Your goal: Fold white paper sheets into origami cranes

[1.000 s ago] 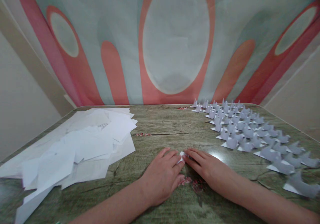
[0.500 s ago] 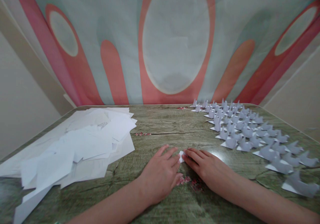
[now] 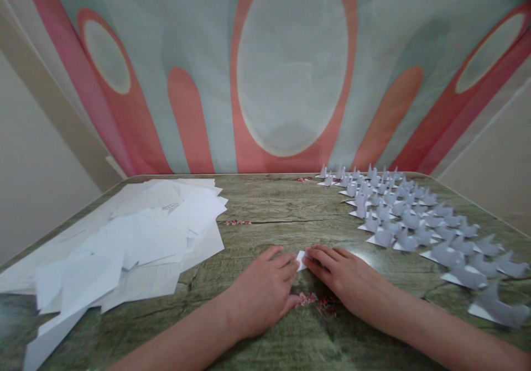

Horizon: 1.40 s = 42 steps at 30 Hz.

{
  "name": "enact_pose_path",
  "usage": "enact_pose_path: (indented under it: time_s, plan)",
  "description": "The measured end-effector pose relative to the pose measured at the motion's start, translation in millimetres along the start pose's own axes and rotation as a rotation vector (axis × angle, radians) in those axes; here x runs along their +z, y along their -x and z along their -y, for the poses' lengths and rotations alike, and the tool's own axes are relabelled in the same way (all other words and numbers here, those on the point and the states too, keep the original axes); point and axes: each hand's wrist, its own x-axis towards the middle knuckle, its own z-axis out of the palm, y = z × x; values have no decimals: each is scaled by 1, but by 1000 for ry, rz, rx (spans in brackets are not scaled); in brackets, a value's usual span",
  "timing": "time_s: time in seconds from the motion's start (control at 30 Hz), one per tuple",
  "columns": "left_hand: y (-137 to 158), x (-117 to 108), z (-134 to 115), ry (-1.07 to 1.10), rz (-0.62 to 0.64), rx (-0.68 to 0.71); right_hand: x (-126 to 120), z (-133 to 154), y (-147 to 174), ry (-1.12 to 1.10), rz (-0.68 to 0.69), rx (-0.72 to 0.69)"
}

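Observation:
A small folded piece of white paper [image 3: 301, 260] lies on the table between my two hands, mostly covered by my fingers. My right hand [image 3: 338, 271] holds its right side, fingers together and pressed down over it. At the paper's left edge rests my left hand [image 3: 269, 282], fingers lightly bent and thumb stretched out apart from them. Whether the left fingertips grip the paper or only touch it is hard to see.
A spread pile of white paper sheets [image 3: 153, 238] covers the table's left side. Several rows of folded paper birds [image 3: 409, 219] stand on the right. The wood-patterned table [image 3: 274, 205] meets a printed backdrop [image 3: 290, 163] at the far edge.
My left hand has shifted slightly left and down, its fingers drawn closer together. My right hand stays on the paper, and a little more of the paper shows.

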Motion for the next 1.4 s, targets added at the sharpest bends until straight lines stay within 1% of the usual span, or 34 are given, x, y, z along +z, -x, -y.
enact_pose_path:
  time_s: [0.1,0.23,0.4,0.47,0.57,0.7,0.9,1.0,1.17,1.27,1.4]
  plan:
    - [0,-3,0,37,4,-4,-1,0,-1,-9,10,-4]
    - [0,-5,1,75,16,-3,0,2,-2,-31,9,27]
    - [-1,-6,5,119,42,9,2,1,-4,-119,-12,67]
    - [-1,-6,7,141,49,7,6,-1,-4,-173,-38,73]
    - [-1,-5,12,186,39,10,12,-5,-4,-271,-116,106]
    - [0,-1,18,236,-15,43,18,-8,-5,-418,-215,165]
    - [0,9,20,261,-86,46,18,-5,-11,-605,-280,292]
    - [0,14,21,278,-125,33,19,-4,-15,-617,-283,352]
    - [-2,19,22,307,-157,24,21,-3,-17,-635,-256,386]
    - [-2,19,23,301,-145,6,21,-3,-18,-662,-249,406]
    - [-2,17,22,309,-110,-74,19,-1,-18,-692,-230,397]
